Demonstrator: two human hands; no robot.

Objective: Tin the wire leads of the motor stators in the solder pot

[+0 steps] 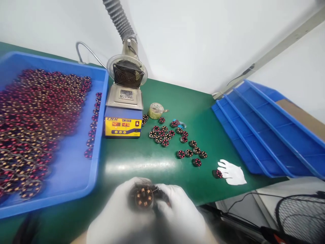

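Both my hands wear white gloves and meet at the bottom centre. My left hand (119,213) is closed around a small round wound coil part (143,197) with copper windings, held face up. My right hand (181,211) pinches the same part from the right side, with a dark tool or wire between its fingers that is too blurred to name. Both hands are smeared by motion.
A blue tray (76,169) full of red-wound coil parts fills the left. A yellow-fronted solder pot (123,117) stands under a fume hose (119,18). Loose coils (177,139) lie on the green mat, with a white glove (232,173) and stacked blue trays (266,132) at right.
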